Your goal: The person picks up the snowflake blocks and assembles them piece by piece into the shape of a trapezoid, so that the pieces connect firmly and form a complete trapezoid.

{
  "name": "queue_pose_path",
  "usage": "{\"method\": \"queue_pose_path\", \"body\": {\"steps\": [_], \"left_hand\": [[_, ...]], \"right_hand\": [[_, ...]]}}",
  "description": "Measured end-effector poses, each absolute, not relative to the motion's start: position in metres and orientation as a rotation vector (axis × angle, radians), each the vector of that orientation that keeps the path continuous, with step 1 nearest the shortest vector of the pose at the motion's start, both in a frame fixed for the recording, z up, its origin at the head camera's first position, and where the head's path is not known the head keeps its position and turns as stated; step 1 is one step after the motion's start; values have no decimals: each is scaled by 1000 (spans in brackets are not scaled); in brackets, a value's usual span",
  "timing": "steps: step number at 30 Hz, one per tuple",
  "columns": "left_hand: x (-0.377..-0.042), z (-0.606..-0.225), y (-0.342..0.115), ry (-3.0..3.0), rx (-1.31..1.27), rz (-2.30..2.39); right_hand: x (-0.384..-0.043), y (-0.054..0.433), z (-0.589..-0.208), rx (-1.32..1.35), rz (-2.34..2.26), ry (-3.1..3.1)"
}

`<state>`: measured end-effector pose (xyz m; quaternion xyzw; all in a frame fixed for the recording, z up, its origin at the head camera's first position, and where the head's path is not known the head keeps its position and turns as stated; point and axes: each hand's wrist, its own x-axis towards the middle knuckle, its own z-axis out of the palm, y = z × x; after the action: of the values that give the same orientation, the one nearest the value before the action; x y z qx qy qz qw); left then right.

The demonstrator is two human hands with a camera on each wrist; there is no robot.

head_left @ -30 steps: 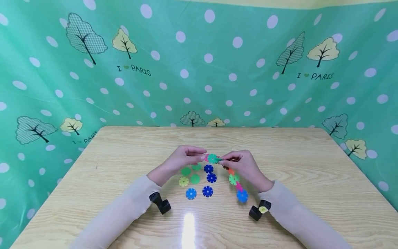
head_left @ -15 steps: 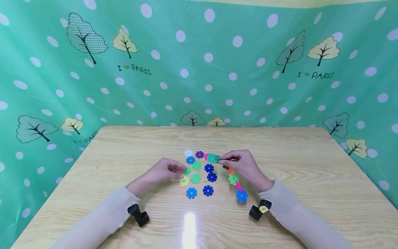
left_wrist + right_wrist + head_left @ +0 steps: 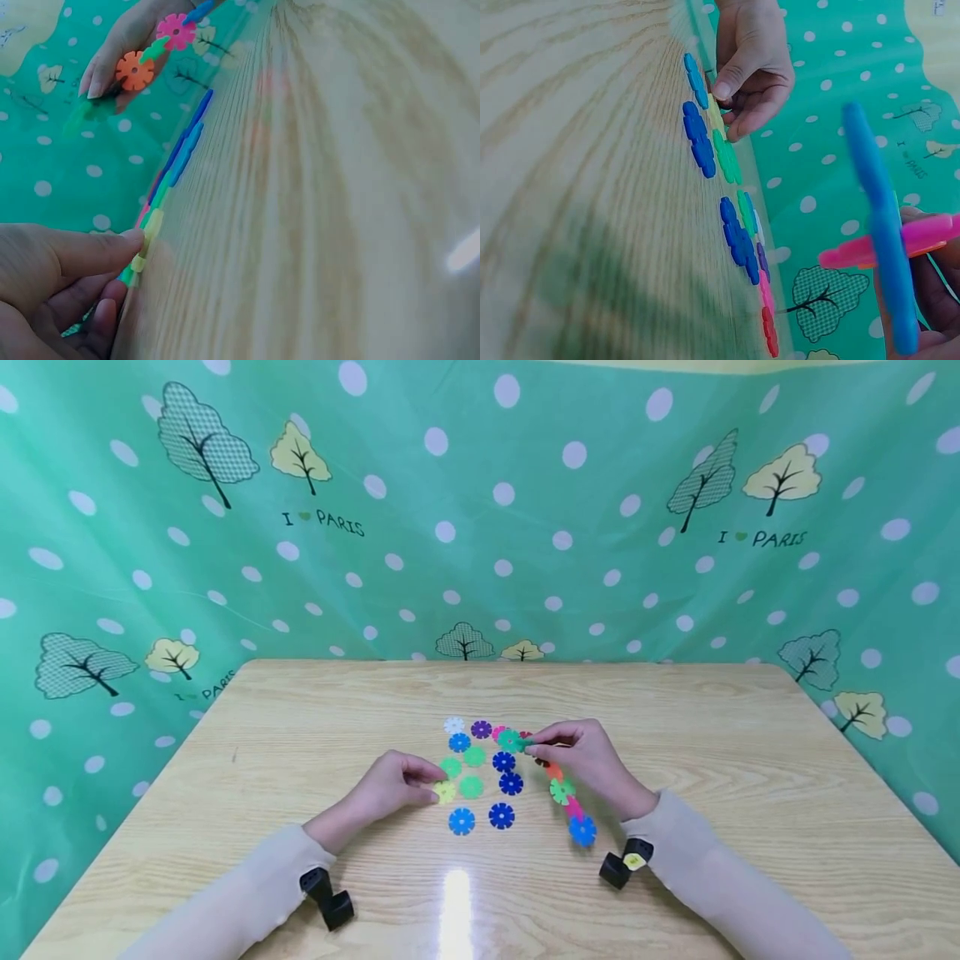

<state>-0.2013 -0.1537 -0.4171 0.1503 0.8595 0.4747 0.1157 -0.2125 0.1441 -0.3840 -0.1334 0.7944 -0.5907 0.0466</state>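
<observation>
Pinched at its edge by my left hand [image 3: 393,787], a yellow notched snowflake disc [image 3: 446,792] is at the left side of the loose discs. The left wrist view shows the thumb and fingers at that yellow disc [image 3: 153,229], close to the tabletop. My right hand [image 3: 588,760] grips a chain of interlocked snowflake discs by its upper part. A teal disc [image 3: 510,741] pokes out left of the fingertips. Below the hand hang an orange disc [image 3: 135,71], a green disc [image 3: 561,791], a pink disc [image 3: 177,31] and, lowest, a blue disc [image 3: 582,832].
Loose discs lie flat mid-table: green [image 3: 471,787], dark blue [image 3: 502,816], light blue [image 3: 462,821], purple [image 3: 482,729], white [image 3: 453,725] and others. A patterned green curtain [image 3: 480,527] hangs behind the wooden table [image 3: 315,710]. Each wrist wears a black camera.
My left hand has withdrawn from the teal end of the chain, moving left and toward me, past a green disc to the yellow one. The right hand still holds the chain in nearly the same place.
</observation>
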Motion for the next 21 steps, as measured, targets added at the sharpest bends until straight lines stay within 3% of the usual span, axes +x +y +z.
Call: {"method": "queue_pose_path", "body": {"steps": [21], "left_hand": [[-204,-415,-155,2528,649,1220]], "right_hand": [[-214,144,-383,-388,-1827,2423]]}}
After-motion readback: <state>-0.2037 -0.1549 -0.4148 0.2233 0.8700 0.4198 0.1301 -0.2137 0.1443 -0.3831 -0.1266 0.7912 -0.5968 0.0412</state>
